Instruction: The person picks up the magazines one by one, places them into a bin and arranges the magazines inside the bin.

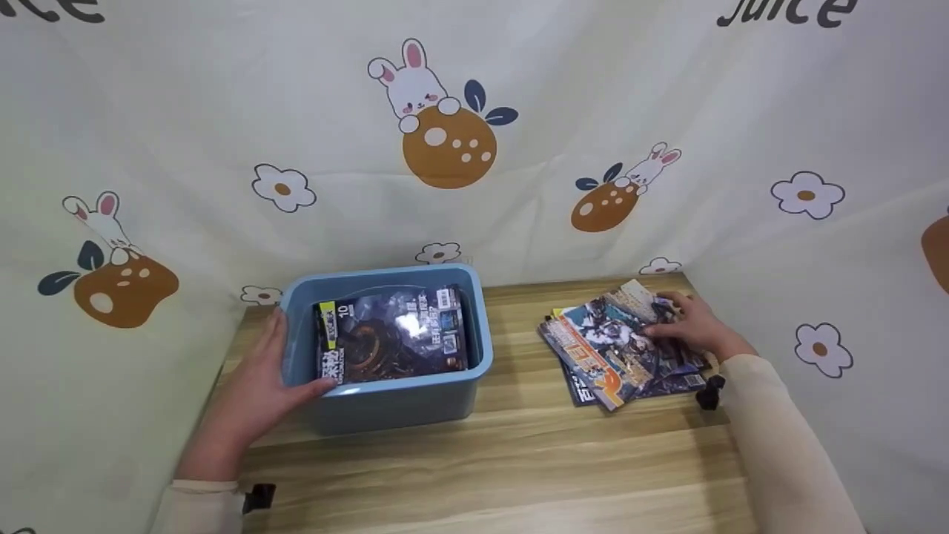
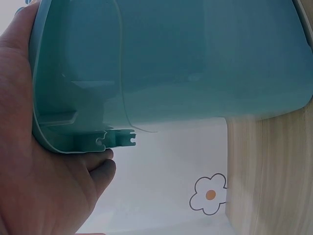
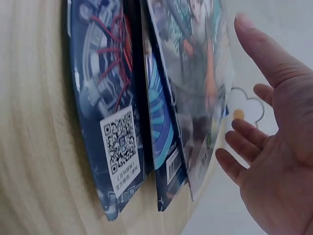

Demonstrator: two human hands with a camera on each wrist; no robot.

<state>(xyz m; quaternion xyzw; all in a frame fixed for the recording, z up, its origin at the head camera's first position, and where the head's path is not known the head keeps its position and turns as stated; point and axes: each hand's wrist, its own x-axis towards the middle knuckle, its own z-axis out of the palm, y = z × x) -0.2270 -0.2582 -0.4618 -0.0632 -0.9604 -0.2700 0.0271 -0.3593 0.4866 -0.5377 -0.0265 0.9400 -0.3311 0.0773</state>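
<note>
A blue plastic bin (image 1: 400, 406) stands on the table at left of centre in the head view. My left hand (image 1: 252, 393) grips its left rim, thumb over the front corner. In the left wrist view, fingertips of that hand (image 2: 46, 181) curl under the rim. Inside the bin lies a dark-covered magazine (image 1: 393, 345). To the right, several magazines (image 1: 600, 348) are piled askew, a colourful one with orange lettering on top. My right hand (image 1: 693, 325) reaches over the pile's right side. The right wrist view shows its fingers (image 3: 244, 144) spread beside the magazine edges, holding nothing.
A wood-grain table (image 1: 511, 467) lies beneath everything. Light curtains (image 1: 334, 111) printed with rabbits, oranges and flowers enclose the back and both sides. The bin and the pile both stand near the back curtain, with bare tabletop between them.
</note>
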